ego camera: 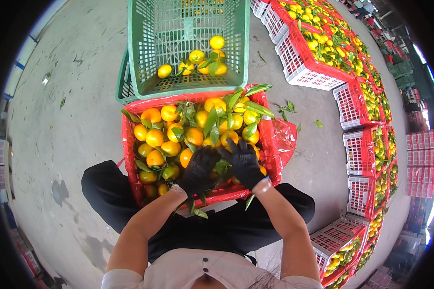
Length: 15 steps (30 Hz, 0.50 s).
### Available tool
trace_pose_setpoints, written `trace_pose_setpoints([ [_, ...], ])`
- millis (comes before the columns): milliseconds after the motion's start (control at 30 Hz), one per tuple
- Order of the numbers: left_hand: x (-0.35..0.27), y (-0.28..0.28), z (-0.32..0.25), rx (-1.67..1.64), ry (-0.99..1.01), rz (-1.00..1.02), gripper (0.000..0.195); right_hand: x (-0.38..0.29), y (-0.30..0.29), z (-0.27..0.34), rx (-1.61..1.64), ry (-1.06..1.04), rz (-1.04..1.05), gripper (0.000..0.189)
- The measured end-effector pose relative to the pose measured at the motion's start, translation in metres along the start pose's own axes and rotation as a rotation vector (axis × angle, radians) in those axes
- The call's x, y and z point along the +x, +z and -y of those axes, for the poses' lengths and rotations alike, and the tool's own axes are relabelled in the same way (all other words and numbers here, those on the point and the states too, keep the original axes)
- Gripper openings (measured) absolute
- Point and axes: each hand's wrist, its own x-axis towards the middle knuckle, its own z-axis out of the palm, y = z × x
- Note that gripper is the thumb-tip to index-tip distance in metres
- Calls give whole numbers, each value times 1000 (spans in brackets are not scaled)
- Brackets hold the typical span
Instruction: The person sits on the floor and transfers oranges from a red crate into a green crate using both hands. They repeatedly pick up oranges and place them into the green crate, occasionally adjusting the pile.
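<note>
A crate lined with red plastic film [129, 159] sits between my knees, filled with leafy orange-yellow citrus fruit [154, 138]. Both hands wear black gloves and lie palm down on the fruit in its near right half. My left hand [200, 169] rests beside an orange fruit [186, 157], its fingertips close to the right thumb. My right hand [244, 162] has its fingers somewhat spread, their tips against a fruit [229, 138]. The undersides of both hands are hidden, so any grasp cannot be seen. Green leaves [222, 167] show between the hands.
A green plastic basket [243, 47] leans tilted at the crate's far edge, with several fruits [196, 56] inside. Another green basket [123, 83] is partly behind it. White crates [293, 57] of fruit curve along the right. Fallen leaves [319, 123] dot the concrete floor [76, 126].
</note>
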Motion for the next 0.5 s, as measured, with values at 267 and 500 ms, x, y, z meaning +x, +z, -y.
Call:
trace_pose_setpoints([
  [267, 6, 1, -9, 30, -32, 9, 64, 25, -19, -43, 336, 338, -357, 57],
  [500, 0, 9, -3, 11, -35, -41, 59, -2, 16, 23, -77, 16, -140, 26],
])
